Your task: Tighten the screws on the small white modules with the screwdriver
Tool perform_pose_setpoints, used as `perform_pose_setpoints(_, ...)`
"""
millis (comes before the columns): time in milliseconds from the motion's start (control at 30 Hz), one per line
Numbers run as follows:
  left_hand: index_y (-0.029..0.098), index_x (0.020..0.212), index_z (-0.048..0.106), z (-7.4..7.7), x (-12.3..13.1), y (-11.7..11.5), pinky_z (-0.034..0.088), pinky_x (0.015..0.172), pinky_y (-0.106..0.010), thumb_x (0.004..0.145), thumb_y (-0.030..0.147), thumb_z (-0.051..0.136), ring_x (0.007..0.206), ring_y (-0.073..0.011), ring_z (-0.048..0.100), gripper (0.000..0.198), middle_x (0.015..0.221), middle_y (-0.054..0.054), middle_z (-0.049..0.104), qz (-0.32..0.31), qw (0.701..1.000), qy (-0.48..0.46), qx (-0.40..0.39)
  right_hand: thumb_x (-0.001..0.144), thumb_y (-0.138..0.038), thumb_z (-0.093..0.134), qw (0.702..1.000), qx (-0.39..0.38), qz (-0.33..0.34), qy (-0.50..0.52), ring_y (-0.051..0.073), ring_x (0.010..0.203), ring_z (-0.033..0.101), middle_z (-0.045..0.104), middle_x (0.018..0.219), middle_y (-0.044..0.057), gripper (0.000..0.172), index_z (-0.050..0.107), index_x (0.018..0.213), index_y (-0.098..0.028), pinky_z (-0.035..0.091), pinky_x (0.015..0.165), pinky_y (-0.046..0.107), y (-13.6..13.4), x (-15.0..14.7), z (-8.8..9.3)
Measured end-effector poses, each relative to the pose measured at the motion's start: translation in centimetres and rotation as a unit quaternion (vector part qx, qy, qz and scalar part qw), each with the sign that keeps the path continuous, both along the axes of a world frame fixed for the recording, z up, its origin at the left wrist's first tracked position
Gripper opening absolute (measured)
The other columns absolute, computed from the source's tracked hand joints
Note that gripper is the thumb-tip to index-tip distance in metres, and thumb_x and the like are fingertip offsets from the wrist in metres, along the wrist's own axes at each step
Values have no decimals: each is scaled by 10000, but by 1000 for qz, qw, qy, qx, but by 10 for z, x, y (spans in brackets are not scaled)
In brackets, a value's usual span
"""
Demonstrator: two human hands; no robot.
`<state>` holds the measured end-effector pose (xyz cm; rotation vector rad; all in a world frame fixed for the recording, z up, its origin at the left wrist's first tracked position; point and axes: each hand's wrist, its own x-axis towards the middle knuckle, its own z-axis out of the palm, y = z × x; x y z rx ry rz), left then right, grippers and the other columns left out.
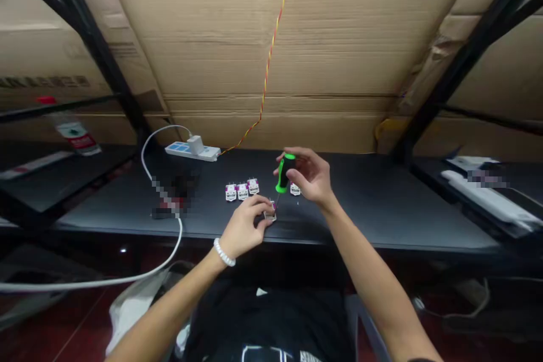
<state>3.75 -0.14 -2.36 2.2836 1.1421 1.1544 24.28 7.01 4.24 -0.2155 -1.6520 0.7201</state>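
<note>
right hand [307,176] grips green screwdriver [284,173] | left hand [244,228] pinches small white module [270,212]

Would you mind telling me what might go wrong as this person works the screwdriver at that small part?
The thin shaft of the screwdriver in the right hand points down right beside the fingers of the left hand, so a slip might jab them. The small white part also lies close to the front edge of the black table, so a knock could send it over.

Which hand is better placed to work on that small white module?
Right, probably: the right hand grips the green-and-black screwdriver, shaft angled down at the small white module, while the left hand pinches it.
</note>
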Motion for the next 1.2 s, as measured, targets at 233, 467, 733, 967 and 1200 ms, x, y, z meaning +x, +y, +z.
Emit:
perform_pose_setpoints(233, 209, 958, 769, -1, 0, 0, 594, 1058, -449, 893, 42, 733, 1115, -262, 730, 182, 1159, -81, 745, 1, 1000, 0, -1, 953, -464, 798, 995, 55, -83, -22, 153, 811, 672, 671, 1141, 55, 494, 699, 1417, -325, 621, 676, 303, 4, -2, -2)
perform_pose_setpoints(467, 211, 959, 765, 0, 0, 0, 599, 1053, -436, 888, 43, 746, 1114, -260, 736, 184, 1165, -77, 751, 3, 1000, 8, 6, 1004, -362, 755, 999, -16, 29, -2, 192, 837, 817, 788, 1168, 71, 382, 708, 1378, -300, 710, 770, 371, -5, 0, 1)
perform_pose_setpoints(733, 213, 965, 759, -2, 0, 0, 588, 1066, -433, 918, 59, 727, 1127, -256, 733, 164, 1179, -79, 751, -5, 1000, 6, -3, 920, -312, 857, 999, -13, 20, 22, 160, 767, 806, 786, 1079, 30, 385, 757, 1292, -313, 706, 695, 314, -1, -4, 1)
perform_pose_setpoints(967, 225, 1155, 731, 22, 16, 14, 443, 1237, -538, 923, 42, 692, 1197, -278, 714, 298, 1214, -74, 768, 12, 983, 184, 13, 949, -345, 827, 990, 44, -90, 99, 172, 717, 803, 792, 1055, 22, 386, 737, 1324, -348, 710, 659, 337, -13, 30, 15)
perform_pose_setpoints(1200, 237, 1170, 730, 48, 24, 71, 328, 1285, -586, 860, 55, 718, 1240, -287, 696, 359, 1272, -84, 748, 47, 942, 330, -40, 927, -385, 855, 971, 88, -165, 151, 164, 678, 781, 789, 1014, 11, 403, 756, 1317, -371, 699, 613, 330, -39, 80, 22)
